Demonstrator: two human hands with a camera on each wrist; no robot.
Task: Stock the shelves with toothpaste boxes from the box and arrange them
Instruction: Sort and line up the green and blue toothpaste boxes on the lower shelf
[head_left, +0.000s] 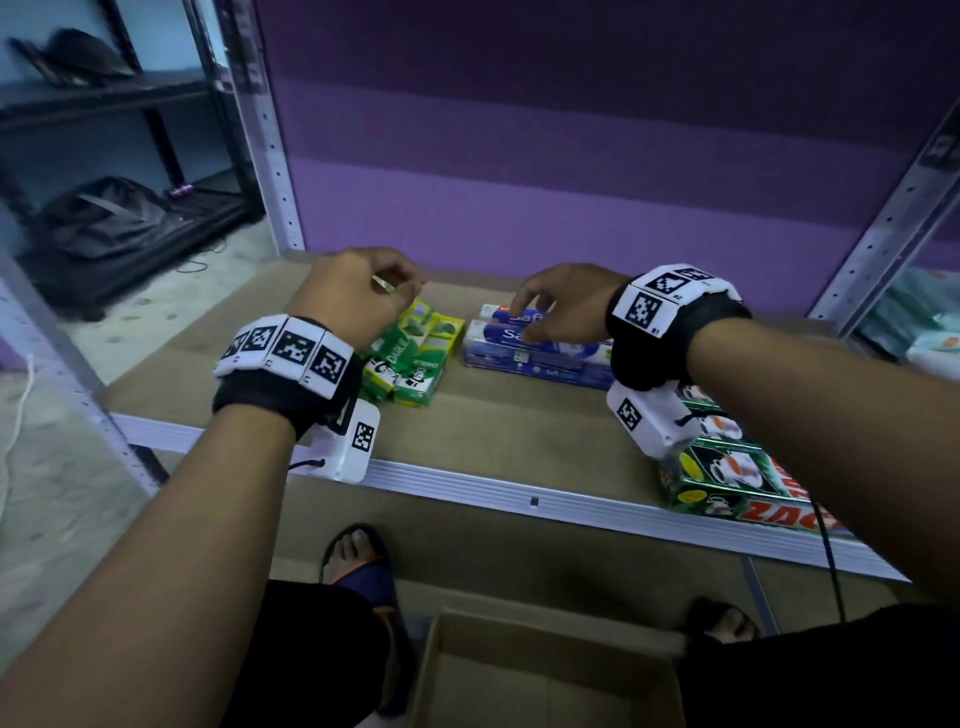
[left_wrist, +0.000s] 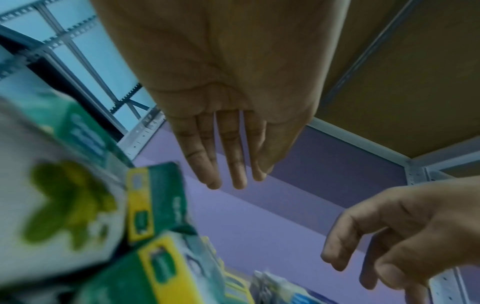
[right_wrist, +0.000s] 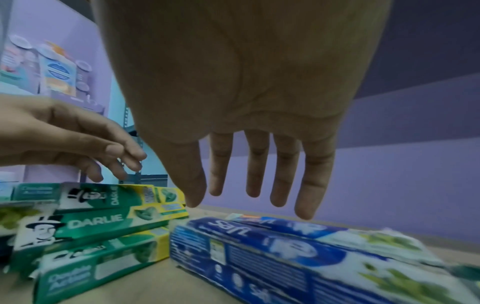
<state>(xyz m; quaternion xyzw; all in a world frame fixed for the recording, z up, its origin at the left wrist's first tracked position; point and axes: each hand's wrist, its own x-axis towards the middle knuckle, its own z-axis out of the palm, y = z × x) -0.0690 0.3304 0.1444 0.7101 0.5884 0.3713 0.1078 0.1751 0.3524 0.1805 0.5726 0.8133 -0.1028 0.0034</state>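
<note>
The Darlie toothpaste boxes (head_left: 410, 358) are green and white with yellow ends and a black-hatted figure. The Safi toothpaste boxes (head_left: 535, 353) are deep blue and white with green leaf prints. The shelf board (head_left: 519, 431) is tan with a white ribbed front edge. The back wall (head_left: 571, 156) is striped in purple bands. The wrist bands (head_left: 291, 358) are black with black-and-white square markers. The cardboard box (head_left: 545, 675) is brown.

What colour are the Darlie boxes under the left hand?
Green with yellow ends on the Darlie boxes; the right wrist view shows it best.
</note>
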